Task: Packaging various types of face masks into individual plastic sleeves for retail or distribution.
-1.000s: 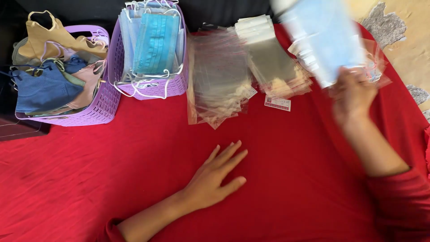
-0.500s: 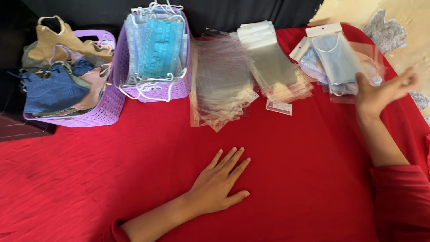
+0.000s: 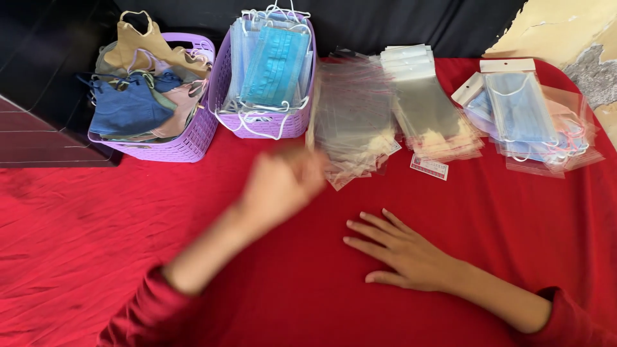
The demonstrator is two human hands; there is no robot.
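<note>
- Hands over a red cloth (image 3: 514, 212): the left hand (image 3: 283, 183) is raised above it, blurred, fingers seemingly curled, so I cannot tell whether it holds anything.
- Left hand sits just in front of the clear bags (image 3: 350, 119), nearest their lower left corner; touch cannot be told.
- Right hand (image 3: 402, 250) lies flat on the cloth, palm down, fingers spread apart, holding nothing, well apart from the bags.
- Second bag stack (image 3: 427, 106), with white header strips, lies just right of the clear bags, a small label (image 3: 429, 167) at its foot.
- Packed masks (image 3: 524, 112) lie at the far right.
- Basket (image 3: 257, 125) of blue masks (image 3: 276, 64) stands left of the bags; beside it another basket (image 3: 183, 144) holds cloth masks (image 3: 132, 109).
</note>
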